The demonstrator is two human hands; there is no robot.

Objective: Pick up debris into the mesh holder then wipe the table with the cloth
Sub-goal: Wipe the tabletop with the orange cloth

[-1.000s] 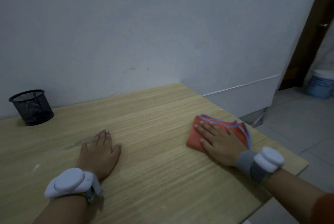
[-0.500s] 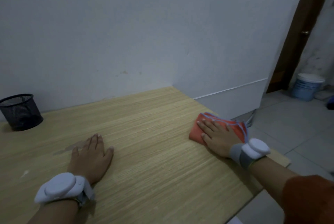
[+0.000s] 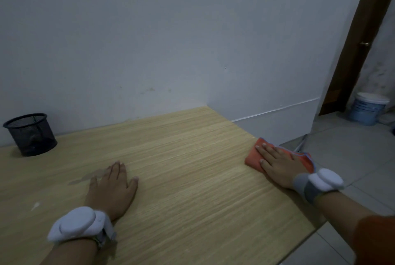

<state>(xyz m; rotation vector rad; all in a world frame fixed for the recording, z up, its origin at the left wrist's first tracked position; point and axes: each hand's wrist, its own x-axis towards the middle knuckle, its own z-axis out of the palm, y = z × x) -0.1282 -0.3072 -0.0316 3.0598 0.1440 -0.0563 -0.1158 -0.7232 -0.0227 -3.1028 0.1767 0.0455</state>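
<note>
No readable writing or brand marks anywhere. Right hand (image 3: 277, 164) lies flat, fingers straight, pressing the orange cloth (image 3: 253, 155) at the right edge of the wooden surface (image 3: 181, 157). Left hand (image 3: 112, 187) flat, palm down, fingers straight and slightly spread, holding nothing. White sensor bands on both wrists. Black mesh holder (image 3: 30, 134) stands upright at far left by the wall, well apart from both hands.

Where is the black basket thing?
In the head view, the mesh holder stands far left on the table, against the wall, beyond the left hand.
</note>
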